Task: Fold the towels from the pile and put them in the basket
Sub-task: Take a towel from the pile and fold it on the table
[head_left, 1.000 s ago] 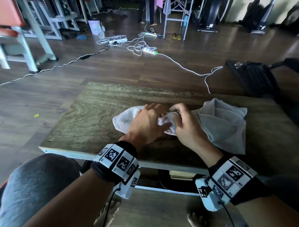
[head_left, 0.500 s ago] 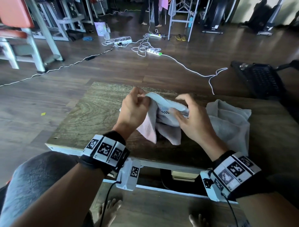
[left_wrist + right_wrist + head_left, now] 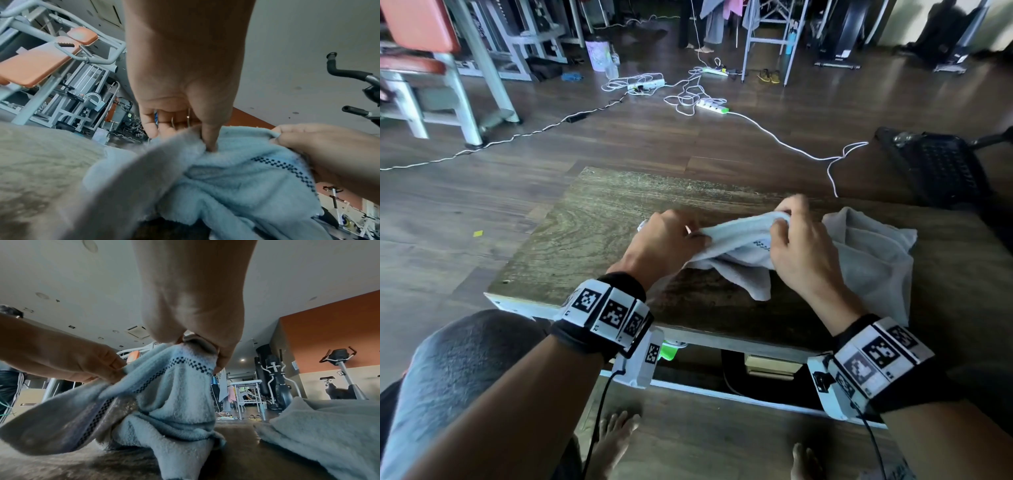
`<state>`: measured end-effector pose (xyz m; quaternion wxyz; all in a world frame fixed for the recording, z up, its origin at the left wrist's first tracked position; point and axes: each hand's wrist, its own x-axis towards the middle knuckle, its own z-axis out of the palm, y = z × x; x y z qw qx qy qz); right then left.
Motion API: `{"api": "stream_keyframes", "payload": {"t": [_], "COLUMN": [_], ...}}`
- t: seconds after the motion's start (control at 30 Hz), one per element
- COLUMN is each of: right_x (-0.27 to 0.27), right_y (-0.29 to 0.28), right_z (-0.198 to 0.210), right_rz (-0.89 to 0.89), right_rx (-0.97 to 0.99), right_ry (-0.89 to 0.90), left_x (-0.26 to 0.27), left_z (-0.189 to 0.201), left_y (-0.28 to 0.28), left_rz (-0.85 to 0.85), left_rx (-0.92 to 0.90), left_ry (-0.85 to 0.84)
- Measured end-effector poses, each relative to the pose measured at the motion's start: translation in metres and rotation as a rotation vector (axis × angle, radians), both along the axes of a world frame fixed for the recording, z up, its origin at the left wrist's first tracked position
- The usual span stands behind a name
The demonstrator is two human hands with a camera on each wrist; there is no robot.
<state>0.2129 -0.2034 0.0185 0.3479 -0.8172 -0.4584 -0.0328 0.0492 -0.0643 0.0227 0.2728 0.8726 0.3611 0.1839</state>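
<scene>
The light blue towel is up off the tabletop, held between two hands. It has a thin line of little dark squares near its top edge. The left hand pinches one end of that edge, with its fingers curled round the cloth. The right hand pinches the other end, and its fingers are curled on the cloth too. The top edge is pulled out between them, and the rest of the towel hangs down in soft folds until its low part touches the tabletop.

Just to the right of it, a grey towel lies crumpled on the tabletop, close to the right hand. Both wrists wear black bands with white square markers. Past the tabletop, white cables lie on the dark wood floor. A black basket sits on the floor to the far right.
</scene>
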Motion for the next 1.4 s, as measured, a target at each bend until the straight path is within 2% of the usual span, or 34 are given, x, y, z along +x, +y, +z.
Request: {"api": "stream_keyframes", "payload": {"t": [0.13, 0.33, 0.5, 0.6, 0.73, 0.83, 0.9, 0.97, 1.2, 1.33, 1.4], "right_x": [0.003, 0.007, 0.022, 0.032, 0.036, 0.036, 0.034, 0.031, 0.018, 0.01, 0.007], "right_y": [-0.003, -0.008, -0.009, -0.009, -0.008, -0.008, -0.006, -0.005, 0.0, -0.001, -0.001], "right_z": [-0.004, -0.006, -0.005, -0.005, -0.012, -0.016, -0.016, -0.016, -0.032, -0.036, -0.032], "right_rz": [-0.037, 0.019, -0.051, -0.114, -0.069, 0.005, -0.007, -0.017, 0.273, 0.454, 0.487], "right_rx": [-0.032, -0.122, -0.078, -0.068, -0.019, 0.049, 0.07, 0.07, -0.079, -0.432, -0.498], "right_ry": [0.013, -0.076, -0.084, -0.07, -0.072, -0.043, -0.04, -0.016, 0.026, 0.168, 0.159], "left_x": [-0.006, -0.011, -0.019, -0.024, -0.029, -0.031, -0.033, -0.033, -0.04, -0.048, -0.051], "left_z": [-0.007, -0.002, -0.003, -0.007, -0.016, -0.014, -0.013, -0.014, -0.029, -0.028, -0.031], "left_y": [0.008, 0.008, 0.014, 0.02, 0.026, 0.022, 0.018, 0.014, 0.012, 0.009, 0.009], "left_rz": [0.105, 0.155, 0.177, 0.152, 0.175, 0.228, 0.237, 0.2, 0.089, -0.065, -0.119], "left_rx": [-0.008, -0.02, 0.009, 0.031, 0.029, 0.124, 0.226, 0.259, 0.014, 0.003, -0.035], "left_ry": [0.088, -0.02, -0.049, -0.012, 0.04, -0.041, -0.134, -0.143, 0.153, 0.389, 0.457]}}
